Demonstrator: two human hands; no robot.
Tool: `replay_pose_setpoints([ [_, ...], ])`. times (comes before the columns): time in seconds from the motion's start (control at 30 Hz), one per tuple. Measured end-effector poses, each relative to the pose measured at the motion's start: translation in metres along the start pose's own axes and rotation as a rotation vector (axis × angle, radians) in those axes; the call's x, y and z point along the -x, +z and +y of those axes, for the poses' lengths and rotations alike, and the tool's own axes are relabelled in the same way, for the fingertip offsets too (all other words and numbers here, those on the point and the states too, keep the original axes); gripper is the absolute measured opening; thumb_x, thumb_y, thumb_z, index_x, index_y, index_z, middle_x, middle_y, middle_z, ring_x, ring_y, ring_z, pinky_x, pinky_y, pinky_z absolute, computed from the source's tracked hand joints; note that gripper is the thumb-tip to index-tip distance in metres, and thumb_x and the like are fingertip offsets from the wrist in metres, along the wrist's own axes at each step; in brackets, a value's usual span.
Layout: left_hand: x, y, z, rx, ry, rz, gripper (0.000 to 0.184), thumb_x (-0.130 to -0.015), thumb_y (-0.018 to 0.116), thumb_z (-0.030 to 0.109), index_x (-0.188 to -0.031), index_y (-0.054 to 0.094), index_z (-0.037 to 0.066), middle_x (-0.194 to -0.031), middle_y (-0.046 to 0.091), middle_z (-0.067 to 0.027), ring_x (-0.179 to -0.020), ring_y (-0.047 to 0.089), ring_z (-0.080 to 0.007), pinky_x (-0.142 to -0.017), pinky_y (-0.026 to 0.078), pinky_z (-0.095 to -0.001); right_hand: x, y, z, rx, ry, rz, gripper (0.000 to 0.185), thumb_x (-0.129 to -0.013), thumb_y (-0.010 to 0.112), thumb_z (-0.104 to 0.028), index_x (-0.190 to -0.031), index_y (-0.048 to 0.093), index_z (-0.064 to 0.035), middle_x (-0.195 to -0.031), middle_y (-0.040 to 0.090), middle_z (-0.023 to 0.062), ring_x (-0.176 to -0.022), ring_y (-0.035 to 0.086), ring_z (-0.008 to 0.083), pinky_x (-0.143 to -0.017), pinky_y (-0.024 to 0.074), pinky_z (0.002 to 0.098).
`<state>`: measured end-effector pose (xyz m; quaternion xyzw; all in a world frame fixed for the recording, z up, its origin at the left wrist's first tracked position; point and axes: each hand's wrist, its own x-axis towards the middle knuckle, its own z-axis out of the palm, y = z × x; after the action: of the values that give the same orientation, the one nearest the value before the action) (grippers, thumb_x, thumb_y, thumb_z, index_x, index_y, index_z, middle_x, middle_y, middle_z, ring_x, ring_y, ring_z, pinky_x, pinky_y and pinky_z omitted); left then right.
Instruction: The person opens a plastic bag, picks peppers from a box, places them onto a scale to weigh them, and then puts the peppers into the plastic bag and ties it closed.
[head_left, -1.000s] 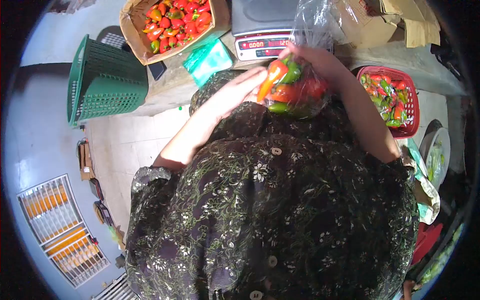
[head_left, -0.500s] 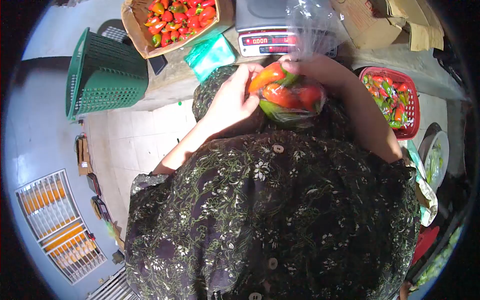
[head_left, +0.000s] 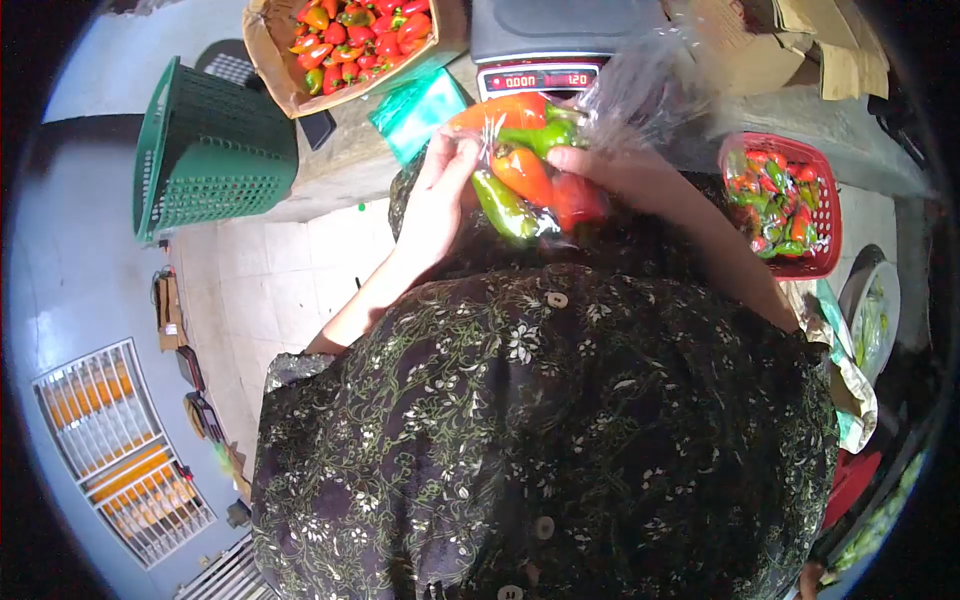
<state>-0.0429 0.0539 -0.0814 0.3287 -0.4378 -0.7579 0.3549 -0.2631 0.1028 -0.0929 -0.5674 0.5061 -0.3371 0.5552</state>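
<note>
Apparently the bag (head_left: 545, 190) of peppers (head_left: 522, 176) is being settled in both hands, just before the scale (head_left: 545, 45). Left hand (head_left: 432, 190) fingers pinch its plastic; the right hand's (head_left: 598, 168) thumb touches it, other fingers hidden, grip unclear. The next move calls for controlling the loose end.

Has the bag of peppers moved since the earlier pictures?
Yes, leftward: the bag now reaches past the left edge of the scale; earlier, its peppers lay right of that edge.
</note>
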Motion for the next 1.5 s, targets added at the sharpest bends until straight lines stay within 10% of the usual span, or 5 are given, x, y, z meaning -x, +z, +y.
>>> replay_pose_setpoints([
  [0.17, 0.007, 0.004, -0.001, 0.109, -0.187, 0.006, 0.036, -0.095, 0.047, 0.019, -0.125, 0.039, 0.003, -0.115, 0.052, -0.0087, -0.107, 0.052, -0.0172, -0.093, 0.041, -0.0324, -0.006, 0.004, 0.028, 0.468, -0.489, 0.279, 0.028, -0.089, 0.050, -0.026, -0.106, 0.057, -0.0046, -0.097, 0.061, 0.0087, -0.090, 0.056, 0.0221, -0.080, 0.0448, 0.0335],
  [0.37, 0.010, 0.016, -0.004, -0.002, -0.041, -0.102, 0.037, -0.091, 0.053, 0.012, -0.125, 0.043, 0.002, -0.114, 0.055, -0.0060, -0.102, 0.053, -0.0149, -0.090, 0.042, -0.0299, 0.006, 0.013, 0.009, 0.575, -0.395, 0.263, 0.030, -0.084, 0.060, -0.022, -0.060, 0.054, -0.0051, -0.063, 0.055, 0.0108, -0.060, 0.053, 0.0285, -0.059, 0.0403, 0.0413],
  [0.7, 0.005, 0.008, -0.005, -0.116, -0.046, -0.284, 0.037, -0.094, 0.050, 0.018, -0.126, 0.042, 0.003, -0.117, 0.053, -0.0067, -0.108, 0.050, -0.0153, -0.095, 0.038, -0.0313, 0.001, 0.011, 0.042, 0.859, -0.680, 0.309, 0.022, -0.092, 0.048, -0.024, -0.104, 0.059, -0.0090, -0.091, 0.062, 0.0089, -0.082, 0.059, 0.0247, -0.072, 0.0459, 0.0386],
  [1.17, -0.010, 0.011, 0.008, 0.124, 0.087, 0.028, 0.034, -0.095, 0.047, 0.029, -0.118, 0.047, 0.003, -0.109, 0.056, -0.0070, -0.097, 0.055, -0.0137, -0.083, 0.046, -0.0308, 0.014, 0.003, -0.010, -0.033, -0.283, 0.262, 0.032, -0.094, 0.045, -0.033, -0.092, 0.058, -0.0040, -0.082, 0.060, 0.0046, -0.079, 0.055, 0.0139, -0.074, 0.0433, 0.0299],
  [1.5, 0.001, 0.007, -0.012, 0.124, 0.016, -0.003, 0.031, -0.093, 0.050, 0.031, -0.108, 0.050, 0.003, -0.097, 0.058, -0.0072, -0.086, 0.057, -0.0150, -0.078, 0.047, -0.0286, 0.013, 0.015, 0.004, 0.320, -0.061, 0.201, 0.038, -0.095, 0.043, -0.036, -0.098, 0.064, -0.0045, -0.091, 0.065, 0.0133, -0.083, 0.063, 0.0203, -0.078, 0.0474, 0.0329],
])
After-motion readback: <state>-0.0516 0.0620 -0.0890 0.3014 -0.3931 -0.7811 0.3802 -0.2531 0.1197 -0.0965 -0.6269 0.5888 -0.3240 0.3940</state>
